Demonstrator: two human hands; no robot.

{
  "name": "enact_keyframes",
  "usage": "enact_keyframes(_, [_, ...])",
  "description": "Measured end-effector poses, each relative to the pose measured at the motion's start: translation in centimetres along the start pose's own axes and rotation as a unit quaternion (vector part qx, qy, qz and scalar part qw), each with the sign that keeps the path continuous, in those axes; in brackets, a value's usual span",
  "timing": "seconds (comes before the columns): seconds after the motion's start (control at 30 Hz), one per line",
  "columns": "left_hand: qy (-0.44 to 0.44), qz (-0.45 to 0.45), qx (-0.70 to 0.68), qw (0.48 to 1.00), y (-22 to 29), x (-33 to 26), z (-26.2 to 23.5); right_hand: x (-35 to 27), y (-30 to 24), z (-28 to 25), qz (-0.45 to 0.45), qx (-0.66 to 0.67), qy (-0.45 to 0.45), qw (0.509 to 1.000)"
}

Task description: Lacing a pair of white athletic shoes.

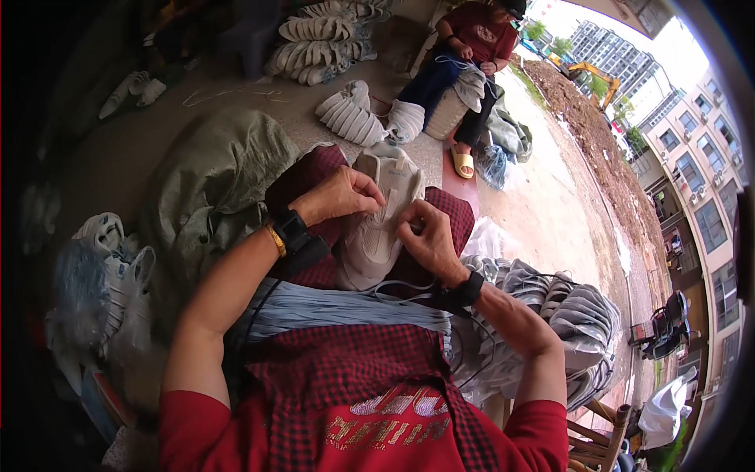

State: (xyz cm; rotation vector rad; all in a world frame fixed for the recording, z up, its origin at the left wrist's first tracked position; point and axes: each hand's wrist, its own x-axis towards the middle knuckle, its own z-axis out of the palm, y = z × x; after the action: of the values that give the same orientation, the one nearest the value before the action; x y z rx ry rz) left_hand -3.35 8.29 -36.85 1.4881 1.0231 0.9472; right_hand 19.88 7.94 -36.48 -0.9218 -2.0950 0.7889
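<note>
A cream-coloured shoe upper point(370, 250) lies on my lap over a dark red checked cloth, toe end towards me. My left hand point(344, 195) is closed in a pinch at the left side of its lacing opening; what the fingertips hold is too small to see. At the right side my right hand point(431, 237) is also pinched, its fingertips curled in and their contents hidden. A bundle of pale blue shoelaces point(338, 313) stretches across my lap, below the toe. One loose lace point(397, 295) curves below my right hand.
Stacked shoe uppers point(582, 315) stand at my right, more point(350, 114) on the floor ahead. A green-grey sack point(224, 189) and a bagged pile of shoes point(110, 267) are at left. Another person point(476, 47) sits ahead, handling an upper. A wooden chair point(602, 436) is at lower right.
</note>
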Motion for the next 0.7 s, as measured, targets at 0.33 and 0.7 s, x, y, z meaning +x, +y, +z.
enact_keyframes(0.33, [-0.012, -0.008, 0.009, 1.000, 0.3, 0.2, -0.3, 0.3, 0.3, -0.1, 0.008, 0.032, -0.012, 0.999])
enact_keyframes(0.7, [-0.003, 0.009, 0.028, 1.000, 0.0, 0.1, 0.2, 0.8, -1.0, -0.7, -0.012, -0.080, -0.064, 0.995])
